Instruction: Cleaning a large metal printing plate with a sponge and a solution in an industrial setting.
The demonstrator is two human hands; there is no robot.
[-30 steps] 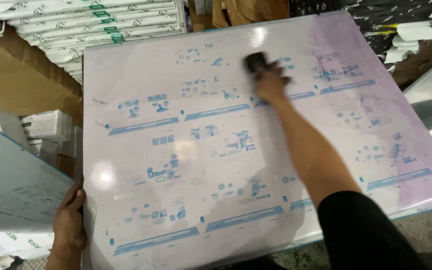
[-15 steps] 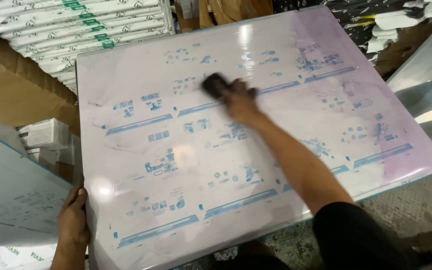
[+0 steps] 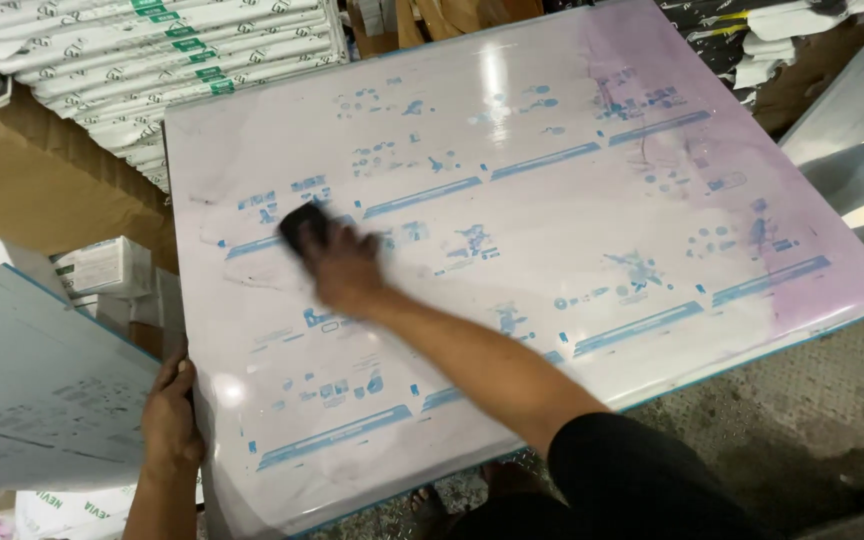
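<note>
- We see a big shiny plate [image 3: 552, 230] lying tilted in front of us. It is whitish, with a pink patch on its right side and rows of small blue pictures and blue bars printed on it.
- Our right hand [image 3: 347, 270] is out over the left part of the plate. Its fingers are curled down on a small dark pad [image 3: 304, 224] and press it flat on the plate.
- The dark pad sits just past the fingertips, on a blue bar near the plate's left side. It looks blurry, so we cannot tell what it is made of.
- Our right arm crosses the plate from the bottom edge, and it has a black sleeve [image 3: 642, 480].
- Our left hand [image 3: 172, 420] is at the plate's left edge, near the bottom corner. It is closed on the edge, with the thumb on top.
- Just left of that hand lies a grey sheet [image 3: 42, 390] with a thin blue edge.
- Small white boxes [image 3: 102, 268] sit behind the grey sheet.
- A pile of white packs [image 3: 152, 70] with green marks lies past the plate's top left corner.
- The floor [image 3: 812, 400] at the bottom right is grey and rough.
</note>
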